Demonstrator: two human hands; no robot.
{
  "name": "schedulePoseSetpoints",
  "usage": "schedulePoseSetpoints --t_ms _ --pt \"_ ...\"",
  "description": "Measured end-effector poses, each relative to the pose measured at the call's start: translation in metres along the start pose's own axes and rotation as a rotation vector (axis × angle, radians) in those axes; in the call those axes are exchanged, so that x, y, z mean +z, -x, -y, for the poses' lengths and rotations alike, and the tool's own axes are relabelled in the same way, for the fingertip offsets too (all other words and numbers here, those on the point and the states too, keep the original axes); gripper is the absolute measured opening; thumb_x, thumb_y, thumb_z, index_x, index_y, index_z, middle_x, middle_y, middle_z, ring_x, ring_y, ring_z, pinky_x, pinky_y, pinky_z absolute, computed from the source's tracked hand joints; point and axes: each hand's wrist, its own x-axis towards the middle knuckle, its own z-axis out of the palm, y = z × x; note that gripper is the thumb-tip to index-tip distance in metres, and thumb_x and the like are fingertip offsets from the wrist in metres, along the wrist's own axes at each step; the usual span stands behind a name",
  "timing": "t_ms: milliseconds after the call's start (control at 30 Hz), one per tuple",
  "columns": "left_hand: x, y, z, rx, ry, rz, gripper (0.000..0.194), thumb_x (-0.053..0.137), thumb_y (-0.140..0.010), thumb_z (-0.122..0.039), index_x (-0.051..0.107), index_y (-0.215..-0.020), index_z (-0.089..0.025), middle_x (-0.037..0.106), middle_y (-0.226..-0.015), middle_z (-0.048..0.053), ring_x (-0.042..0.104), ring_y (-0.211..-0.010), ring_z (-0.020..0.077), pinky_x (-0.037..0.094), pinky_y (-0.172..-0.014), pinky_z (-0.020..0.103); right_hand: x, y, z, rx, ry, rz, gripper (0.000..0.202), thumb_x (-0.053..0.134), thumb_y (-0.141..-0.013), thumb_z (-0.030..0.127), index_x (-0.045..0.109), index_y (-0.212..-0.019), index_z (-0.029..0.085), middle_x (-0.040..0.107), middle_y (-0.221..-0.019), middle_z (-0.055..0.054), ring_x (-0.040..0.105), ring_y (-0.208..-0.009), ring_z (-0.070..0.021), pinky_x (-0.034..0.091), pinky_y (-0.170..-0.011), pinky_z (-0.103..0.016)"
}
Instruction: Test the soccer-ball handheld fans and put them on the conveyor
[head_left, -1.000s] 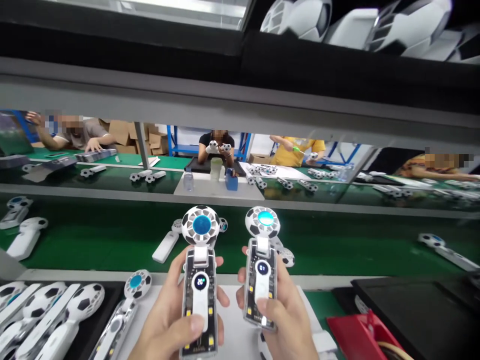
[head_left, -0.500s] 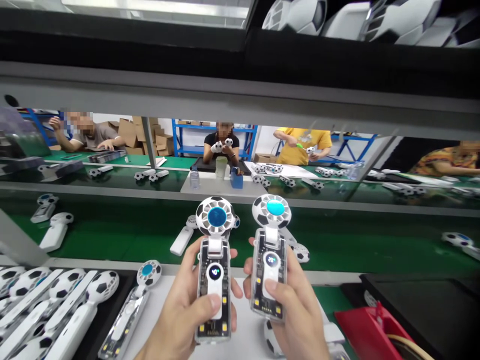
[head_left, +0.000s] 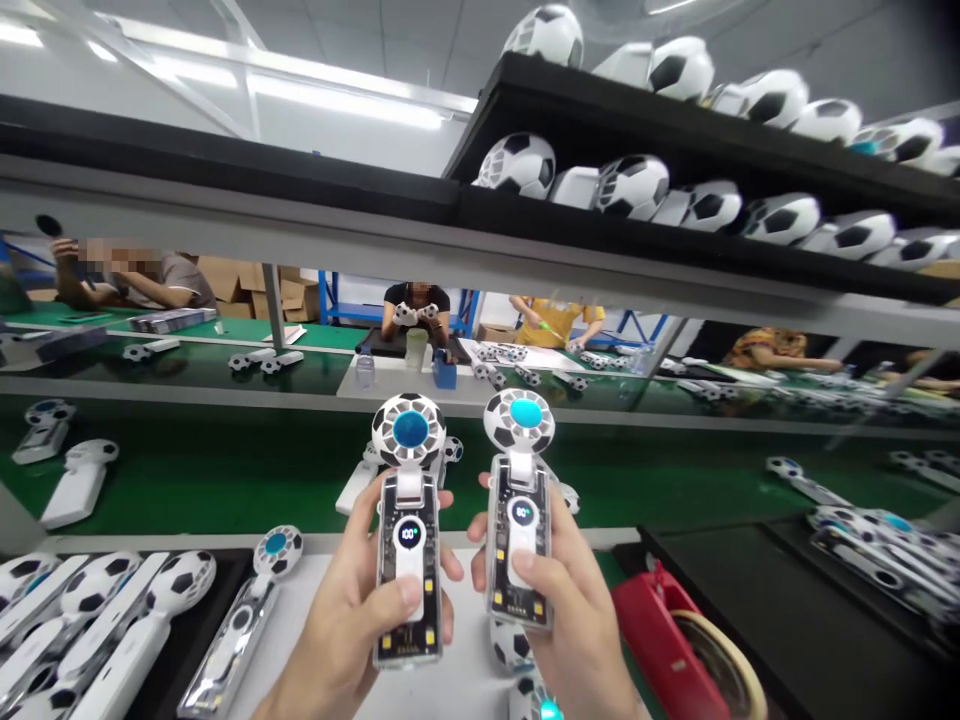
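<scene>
1. My left hand grips a clear-bodied handheld fan upright in the lower middle of the frame, thumb pressed on its white button strip; its little round screen reads 100.
2. My right hand clasps a second fan just beside the first, thumb on its button too; that screen shows a lower number, which I read as 60.
3. Both football-patterned heads stand up side by side, blue centres facing me. I judge this a function check, stepping each fan through its speeds.
4. The next move, as I judge it, calls for one more thumb press on the right-hand fan, holding both upright so the screens stay readable.
5. Below my hands lies a white work mat, with another clear fan lying at lower left and a black tray of white fans beside it.
6. A red tape dispenser sits at lower right.
7. Beyond runs a green conveyor belt carrying loose fans; a shelf at upper right holds more, and other people work at benches across the room.
</scene>
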Motion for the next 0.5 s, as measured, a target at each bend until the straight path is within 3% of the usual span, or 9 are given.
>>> schedulePoseSetpoints --t_ms 367,500 --pt "0.002 0.004 0.002 -0.005 -0.069 -0.003 0.081 0.078 -0.076 -0.037 0.03 -0.14 -0.031 0.063 -0.103 0.008 0.065 -0.071 0.0183 0.047 -0.064 0.028 -0.009 0.006 0.002 -0.058 0.018 -0.038 0.061 0.064 -0.086 0.029 0.039 -0.141 0.025 0.069 -0.091 -0.006 0.061 -0.066 -0.0179 0.048 -0.058 -0.027" --pt "0.003 -0.001 0.011 0.023 -0.057 0.051 0.078 0.078 -0.077 -0.036 0.03 -0.139 -0.031 0.063 -0.102 0.008 0.066 -0.069 0.0178 0.046 -0.062 0.027 -0.022 0.009 0.008 -0.061 -0.034 -0.027 0.049 0.07 -0.082 0.037 0.055 -0.126 0.023 0.07 -0.085 -0.007 0.063 -0.066 -0.0195 0.048 -0.053 -0.027"
